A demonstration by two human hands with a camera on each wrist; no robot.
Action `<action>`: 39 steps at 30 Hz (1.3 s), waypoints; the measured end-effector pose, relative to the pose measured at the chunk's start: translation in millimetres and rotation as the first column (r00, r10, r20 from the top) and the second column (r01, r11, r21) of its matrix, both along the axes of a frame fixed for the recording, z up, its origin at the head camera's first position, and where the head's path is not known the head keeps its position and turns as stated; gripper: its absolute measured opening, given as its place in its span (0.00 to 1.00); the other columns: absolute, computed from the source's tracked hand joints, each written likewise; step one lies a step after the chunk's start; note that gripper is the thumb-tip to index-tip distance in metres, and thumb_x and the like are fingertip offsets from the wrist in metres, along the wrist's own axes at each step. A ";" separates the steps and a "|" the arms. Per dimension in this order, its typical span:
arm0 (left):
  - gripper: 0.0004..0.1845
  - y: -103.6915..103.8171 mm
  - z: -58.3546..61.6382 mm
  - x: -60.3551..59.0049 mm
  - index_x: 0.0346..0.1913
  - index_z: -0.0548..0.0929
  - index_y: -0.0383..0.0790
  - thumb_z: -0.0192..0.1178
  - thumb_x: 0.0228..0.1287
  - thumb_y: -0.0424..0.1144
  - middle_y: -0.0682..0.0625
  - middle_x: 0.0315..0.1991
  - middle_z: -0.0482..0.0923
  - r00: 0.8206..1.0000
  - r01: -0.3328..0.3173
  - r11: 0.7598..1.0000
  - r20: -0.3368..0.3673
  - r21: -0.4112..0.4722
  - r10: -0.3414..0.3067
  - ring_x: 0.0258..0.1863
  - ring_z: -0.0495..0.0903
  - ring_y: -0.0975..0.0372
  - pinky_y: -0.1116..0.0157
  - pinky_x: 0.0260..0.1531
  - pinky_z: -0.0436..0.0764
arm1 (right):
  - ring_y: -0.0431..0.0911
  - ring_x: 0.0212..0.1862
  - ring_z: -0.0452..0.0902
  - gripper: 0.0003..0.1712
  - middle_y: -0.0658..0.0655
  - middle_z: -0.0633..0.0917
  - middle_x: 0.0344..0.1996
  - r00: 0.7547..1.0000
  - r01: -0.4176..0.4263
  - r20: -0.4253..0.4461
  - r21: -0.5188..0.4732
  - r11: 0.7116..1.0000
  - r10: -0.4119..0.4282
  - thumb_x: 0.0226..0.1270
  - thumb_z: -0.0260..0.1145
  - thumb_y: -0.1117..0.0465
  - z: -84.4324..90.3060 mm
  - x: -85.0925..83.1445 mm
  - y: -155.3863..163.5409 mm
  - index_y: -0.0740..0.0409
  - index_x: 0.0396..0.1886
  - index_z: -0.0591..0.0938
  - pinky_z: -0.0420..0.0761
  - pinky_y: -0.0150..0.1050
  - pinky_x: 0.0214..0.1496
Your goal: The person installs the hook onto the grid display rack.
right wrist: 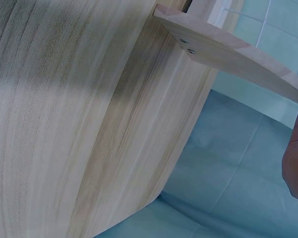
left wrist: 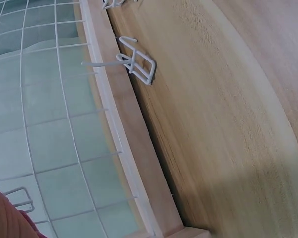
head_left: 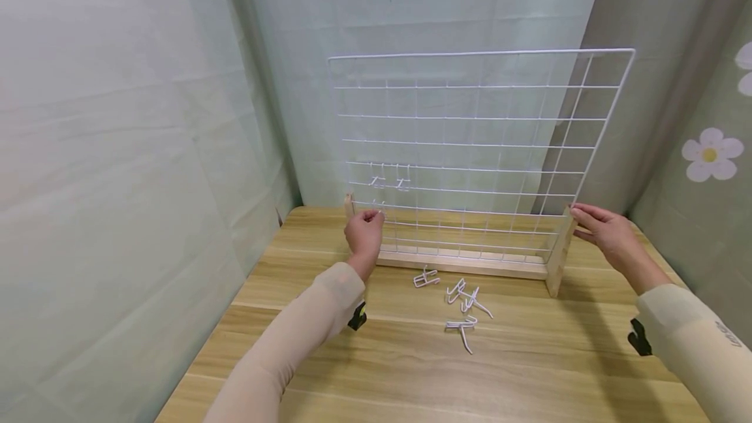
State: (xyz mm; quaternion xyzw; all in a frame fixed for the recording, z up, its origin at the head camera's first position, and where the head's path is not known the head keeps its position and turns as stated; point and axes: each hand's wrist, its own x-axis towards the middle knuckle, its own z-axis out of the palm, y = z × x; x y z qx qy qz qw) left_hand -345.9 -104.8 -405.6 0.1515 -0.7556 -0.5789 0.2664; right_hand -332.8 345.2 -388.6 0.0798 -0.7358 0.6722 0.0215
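Observation:
A white wire grid panel [head_left: 470,144] stands upright in a wooden base [head_left: 464,263]. Low on the grid's left side, my left hand [head_left: 364,235] pinches a white wire hook [left wrist: 31,194] against the wires; fingers hide part of it. Just above, two similar hooks, a left one [head_left: 376,181] and a right one [head_left: 402,183], hang side by side on the grid. On the other side, my right hand [head_left: 608,237] grips the upper end of the wooden side panel [head_left: 560,256] between thumb and fingers. The right wrist view shows that panel's outer face with two screws.
Several loose white hooks [head_left: 461,326] lie on the wood-grain table [head_left: 529,358] in front of the base. One of them [left wrist: 136,62] sits close to the base's front edge. Pale curtains [head_left: 147,149] surround the table at the back and sides.

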 end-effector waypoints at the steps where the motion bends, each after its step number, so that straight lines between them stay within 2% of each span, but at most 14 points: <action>1: 0.07 0.1 0.3 -0.1 0.34 0.88 0.37 0.66 0.61 0.38 0.47 0.31 0.85 1.000 -0.001 1.000 0.002 -0.002 0.002 0.32 0.79 0.56 0.58 0.38 0.78 | 0.26 0.45 0.77 0.25 0.32 0.82 0.42 1.000 -0.002 -0.001 -0.008 1.000 0.002 0.72 0.62 0.51 -0.1 0.2 0.1 0.60 0.62 0.74 0.80 0.24 0.42; 4: 0.07 0.0 1.3 0.3 0.33 0.88 0.37 0.66 0.60 0.38 0.47 0.30 0.84 1.000 -0.010 1.000 0.013 -0.011 0.010 0.31 0.79 0.55 0.57 0.38 0.78 | 0.27 0.45 0.78 0.25 0.32 0.83 0.42 1.000 -0.008 -0.005 -0.021 1.000 0.008 0.73 0.62 0.52 0.0 1.0 0.1 0.62 0.62 0.74 0.80 0.24 0.42; 13: 0.06 -1.0 0.6 -0.1 0.33 0.87 0.37 0.66 0.60 0.38 0.48 0.30 0.83 0.999 -0.014 1.000 0.044 -0.024 0.015 0.31 0.79 0.55 0.57 0.38 0.77 | 0.26 0.45 0.76 0.27 0.32 0.81 0.43 1.000 0.005 0.004 0.025 1.000 -0.005 0.73 0.61 0.50 0.9 1.1 -0.8 0.62 0.63 0.73 0.79 0.23 0.42; 24: 0.07 1.2 1.5 -1.8 0.36 0.88 0.38 0.65 0.61 0.39 0.48 0.32 0.85 0.998 -0.002 0.999 0.060 -0.043 0.005 0.33 0.80 0.55 0.57 0.39 0.78 | 0.26 0.44 0.78 0.15 0.32 0.83 0.42 1.000 -0.010 -0.001 -0.013 1.000 0.010 0.73 0.62 0.52 -0.7 -0.1 1.1 0.50 0.55 0.79 0.80 0.24 0.42; 31: 0.07 1.2 -0.7 -3.8 0.37 0.88 0.39 0.66 0.61 0.39 0.48 0.34 0.85 0.997 -0.003 0.999 0.076 -0.053 0.007 0.34 0.80 0.55 0.57 0.40 0.79 | 0.25 0.43 0.78 0.20 0.32 0.83 0.42 1.000 -0.007 0.001 -0.013 1.000 0.007 0.73 0.62 0.52 -1.3 0.4 1.0 0.55 0.59 0.77 0.80 0.24 0.42; 39: 0.07 0.6 -3.9 -5.6 0.36 0.88 0.39 0.66 0.60 0.40 0.48 0.33 0.86 0.998 -0.003 0.997 0.064 -0.075 0.008 0.34 0.81 0.55 0.56 0.40 0.78 | 0.25 0.44 0.78 0.17 0.33 0.83 0.42 1.000 -0.011 -0.007 -0.029 1.000 0.011 0.73 0.62 0.52 -0.8 0.7 0.4 0.53 0.57 0.78 0.80 0.24 0.42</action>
